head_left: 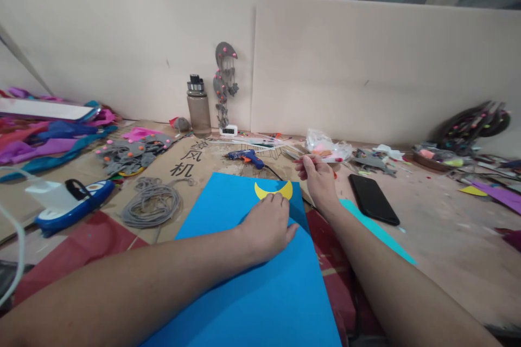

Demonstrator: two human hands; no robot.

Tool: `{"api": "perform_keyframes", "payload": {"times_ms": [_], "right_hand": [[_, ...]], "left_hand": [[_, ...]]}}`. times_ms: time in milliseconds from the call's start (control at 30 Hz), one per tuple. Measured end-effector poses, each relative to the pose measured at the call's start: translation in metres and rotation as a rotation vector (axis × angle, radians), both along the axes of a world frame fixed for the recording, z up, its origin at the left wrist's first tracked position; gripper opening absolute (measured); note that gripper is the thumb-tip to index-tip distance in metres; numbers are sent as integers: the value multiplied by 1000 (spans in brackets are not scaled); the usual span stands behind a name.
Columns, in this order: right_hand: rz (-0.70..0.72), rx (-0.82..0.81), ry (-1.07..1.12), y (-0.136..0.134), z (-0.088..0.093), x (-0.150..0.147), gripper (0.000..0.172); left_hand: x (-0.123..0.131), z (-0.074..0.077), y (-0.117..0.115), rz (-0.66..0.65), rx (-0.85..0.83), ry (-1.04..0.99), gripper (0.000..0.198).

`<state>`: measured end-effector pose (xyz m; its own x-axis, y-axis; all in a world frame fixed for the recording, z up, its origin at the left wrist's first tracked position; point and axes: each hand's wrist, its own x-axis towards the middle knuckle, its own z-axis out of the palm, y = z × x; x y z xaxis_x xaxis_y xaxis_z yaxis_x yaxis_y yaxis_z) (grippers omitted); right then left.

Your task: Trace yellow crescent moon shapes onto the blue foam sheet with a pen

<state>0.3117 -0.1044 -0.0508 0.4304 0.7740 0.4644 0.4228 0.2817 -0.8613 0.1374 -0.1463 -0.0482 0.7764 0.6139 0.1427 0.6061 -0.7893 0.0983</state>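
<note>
A large blue sheet (pixel 260 287) lies before me, with a yellow crescent (pixel 262 191) near its far edge. My left hand (pixel 268 225) rests on the sheet. Its fingertips lie over the crescent's lower edge, and the thumb is apart. My right hand (pixel 319 181) is raised just past the sheet's far right corner, thumb and fingers pinched together. A small reddish bit shows at those fingertips, too small to name. Beyond the sheet lies a blue glue gun (pixel 246 157), its black cord running past the right hand.
To the right are a black phone (pixel 373 199), a teal sheet (pixel 378 230) and a plastic bag (pixel 325 146). Grey cord (pixel 150 203), a blue power strip (pixel 77 206) and grey felt pieces (pixel 134 154) lie left. A bottle (pixel 198 108) stands by the back board.
</note>
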Motion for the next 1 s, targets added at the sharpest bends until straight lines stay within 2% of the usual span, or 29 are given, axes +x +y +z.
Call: {"api": "perform_keyframes", "payload": {"times_ms": [133, 367, 533, 633, 700, 833, 1000], "right_hand": [[-15, -11, 82, -2, 4, -1, 35], [-1, -46, 15, -3, 0, -1, 33], [-26, -142, -184, 0, -4, 10, 26], [-45, -196, -332, -12, 0, 15, 20], [9, -209, -469, -27, 3, 17, 15], [185, -250, -714, -57, 2, 23, 16], [196, -270, -778, -64, -13, 33, 11]], "left_hand": [[-3, 2, 1, -27, -10, 41, 47], [-6, 1, 3, -15, -8, -12, 40], [-7, -1, 2, -4, 9, 1, 39], [-7, -2, 1, -11, 24, -2, 41], [-7, -2, 1, -17, 29, -12, 42], [-8, -1, 0, -20, 18, -8, 42], [-8, 0, 1, -20, -6, 0, 42]]}}
